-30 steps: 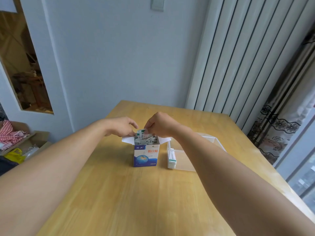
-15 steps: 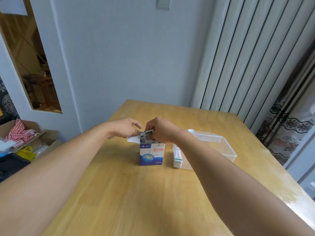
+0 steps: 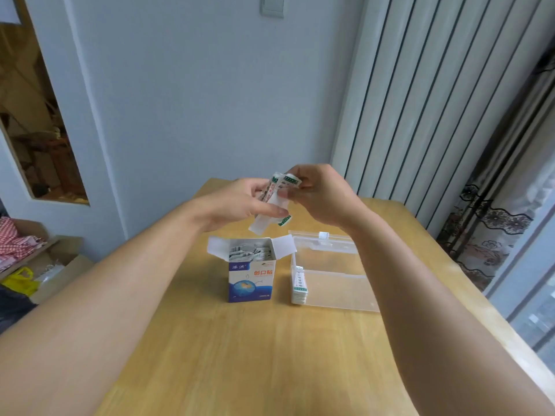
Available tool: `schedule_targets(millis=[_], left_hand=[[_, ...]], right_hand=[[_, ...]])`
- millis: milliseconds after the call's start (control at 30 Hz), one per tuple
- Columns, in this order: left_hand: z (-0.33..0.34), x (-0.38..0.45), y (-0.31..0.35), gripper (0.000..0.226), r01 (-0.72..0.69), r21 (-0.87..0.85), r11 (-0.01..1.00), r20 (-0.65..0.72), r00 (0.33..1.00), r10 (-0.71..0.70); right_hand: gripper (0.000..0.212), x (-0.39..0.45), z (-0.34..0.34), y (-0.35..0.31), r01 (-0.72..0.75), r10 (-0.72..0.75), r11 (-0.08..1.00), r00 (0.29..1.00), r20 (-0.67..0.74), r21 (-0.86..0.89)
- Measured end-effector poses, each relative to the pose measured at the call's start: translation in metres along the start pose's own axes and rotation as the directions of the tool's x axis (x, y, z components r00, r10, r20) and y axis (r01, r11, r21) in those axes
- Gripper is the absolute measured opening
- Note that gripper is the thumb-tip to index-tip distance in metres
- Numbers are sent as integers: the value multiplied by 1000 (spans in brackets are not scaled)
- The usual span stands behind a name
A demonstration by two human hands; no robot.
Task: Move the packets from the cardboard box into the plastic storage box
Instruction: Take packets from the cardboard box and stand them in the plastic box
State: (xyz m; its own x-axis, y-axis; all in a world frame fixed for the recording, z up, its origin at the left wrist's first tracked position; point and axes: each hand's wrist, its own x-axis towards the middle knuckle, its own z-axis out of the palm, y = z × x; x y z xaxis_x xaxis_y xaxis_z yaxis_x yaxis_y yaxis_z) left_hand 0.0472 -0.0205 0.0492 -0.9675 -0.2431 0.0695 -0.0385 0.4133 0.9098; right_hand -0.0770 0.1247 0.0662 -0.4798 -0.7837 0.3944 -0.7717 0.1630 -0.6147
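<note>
A small blue and white cardboard box [image 3: 250, 280] stands open on the wooden table, with more packets [image 3: 250, 253] showing inside it. To its right lies a clear plastic storage box [image 3: 333, 292], and a stack of packets [image 3: 299, 285] stands against its left wall. Above the cardboard box both hands hold a bunch of white packets [image 3: 273, 202] with green ends. My right hand [image 3: 318, 195] pinches their upper end. My left hand [image 3: 240, 205] holds them from the left side with thumb and fingers.
The wooden table [image 3: 255, 355] meets a grey wall at the back. White vertical panels and a patterned curtain [image 3: 492, 235] stand to the right. On the floor at left are cardboard boxes with cloth [image 3: 18, 244] and a yellow bag [image 3: 21, 283].
The hands have lifted a bunch of packets out of the cardboard box and now hold it well above the box. The camera view has tilted and shifted.
</note>
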Motion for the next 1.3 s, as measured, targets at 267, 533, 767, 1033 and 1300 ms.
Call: schedule_targets(millis=[267, 533, 767, 1033, 1300], left_hand=[[95, 36, 15, 15, 30, -486, 873, 25, 999, -21], [122, 74, -4, 17, -16, -826, 563, -136, 976, -171], [125, 71, -10, 18, -56, -918, 392, -168, 952, -256], [134, 58, -1, 37, 166, -761, 627, -78, 936, -342], [144, 52, 0, 71, 229, -656, 720, 32, 961, -276]], right_hand=[[29, -42, -45, 42, -131, 144, 988, 970, -194, 82], [21, -54, -35, 83, -288, 316, 943, 932, -178, 167], [10, -47, -30, 83, -249, 360, 916, 857, -368, 316], [7, -59, -62, 71, -109, 220, 956, 881, -419, 274], [8, -54, -46, 81, -242, 252, 968, 936, -248, 69]])
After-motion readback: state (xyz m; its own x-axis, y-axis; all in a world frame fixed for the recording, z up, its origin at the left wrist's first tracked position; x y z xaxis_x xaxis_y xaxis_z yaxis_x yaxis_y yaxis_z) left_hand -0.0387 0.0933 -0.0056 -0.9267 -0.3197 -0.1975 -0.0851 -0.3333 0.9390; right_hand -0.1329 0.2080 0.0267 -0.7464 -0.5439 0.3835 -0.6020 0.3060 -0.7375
